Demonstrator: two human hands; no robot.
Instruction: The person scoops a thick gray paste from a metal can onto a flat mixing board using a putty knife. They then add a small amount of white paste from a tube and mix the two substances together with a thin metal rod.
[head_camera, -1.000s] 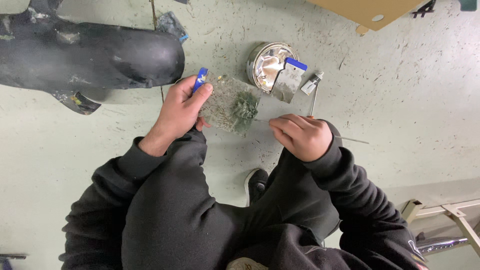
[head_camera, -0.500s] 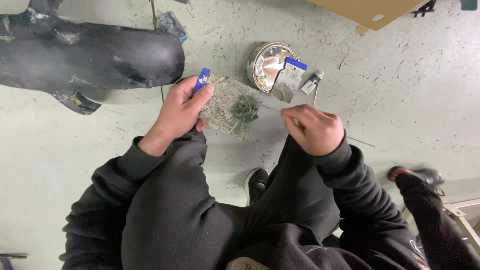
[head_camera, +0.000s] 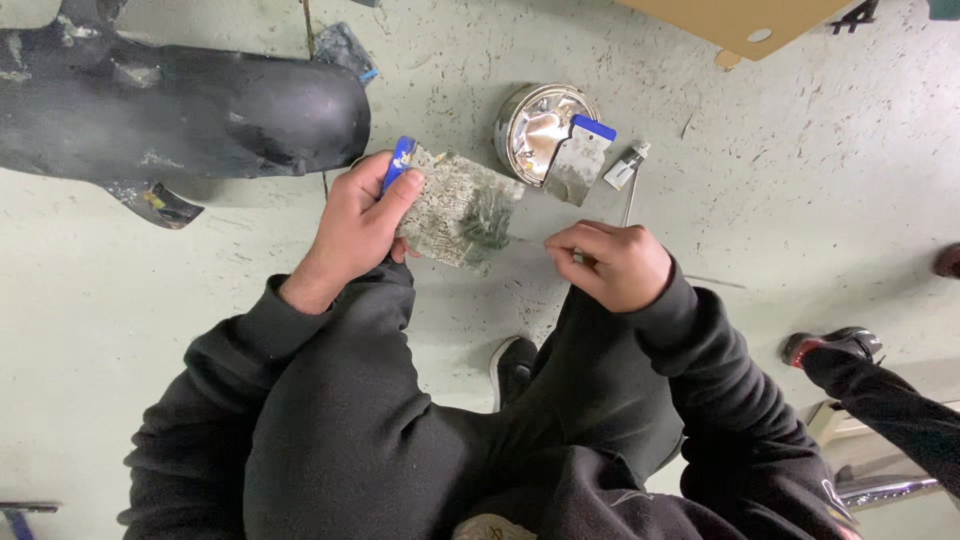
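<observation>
My left hand (head_camera: 358, 222) grips a wide putty knife with a blue handle (head_camera: 401, 160); its flat blade (head_camera: 452, 207) is crusted with dried grey filler and carries a dark greenish blob. My right hand (head_camera: 612, 262) is closed around a thin metal rod or stick (head_camera: 530, 240) whose tip reaches the blob on the blade. Both hands hover over the pale floor, above my knees in dark trousers.
An open round tin (head_camera: 538, 122) sits on the floor with a second blue-handled scraper (head_camera: 578, 160) leaning on it and a small tube (head_camera: 625, 168) beside. A black curved body panel (head_camera: 190, 115) lies at upper left. Another person's leg and shoe (head_camera: 835, 348) stand at right.
My right hand has moved left towards the blade, bringing the thin stick to the blob. Another person's shoe and leg have come into view at the right.
</observation>
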